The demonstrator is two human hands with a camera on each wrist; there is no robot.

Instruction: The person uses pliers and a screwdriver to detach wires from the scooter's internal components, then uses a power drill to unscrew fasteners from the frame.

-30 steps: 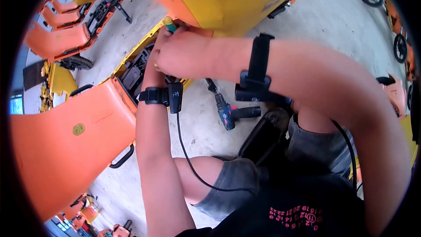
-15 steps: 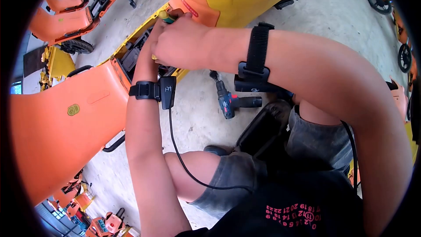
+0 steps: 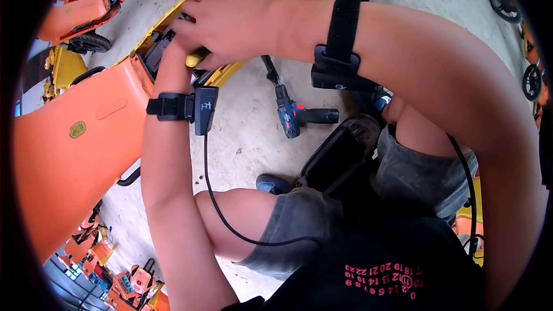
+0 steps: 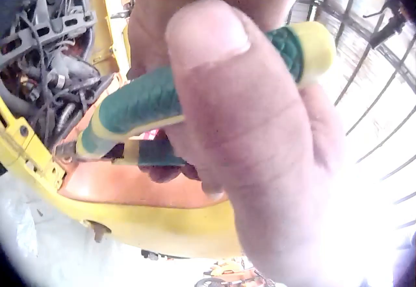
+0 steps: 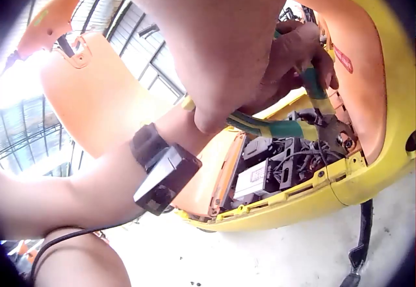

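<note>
Pliers [image 4: 140, 102] with green and yellow handles reach into the open yellow-framed body [image 5: 279, 219], their tip at its edge. My left hand [image 4: 260, 131] grips them, thumb across one handle and fingers round the other. In the head view my left hand [image 3: 183, 45] is mostly hidden beneath my right hand [image 3: 233, 20], whose fingers spread loosely leftward over it. A yellow handle end [image 3: 196, 59] shows beside the right thumb. The right wrist view shows my right hand [image 5: 221, 60] large, close against the green handle [image 5: 283, 129].
A drill [image 3: 291, 109] lies on the grey floor below the body. An orange seat panel [image 3: 86, 138] stands at the left. A black case-like part [image 3: 340, 150] lies by the knees. Wiring [image 5: 292, 160] fills the open body; orange vehicles line both sides.
My right hand has gone from curled fingers to spread ones. Both hands and the yellow handle end appear lower and farther left in the head view, which has itself shifted.
</note>
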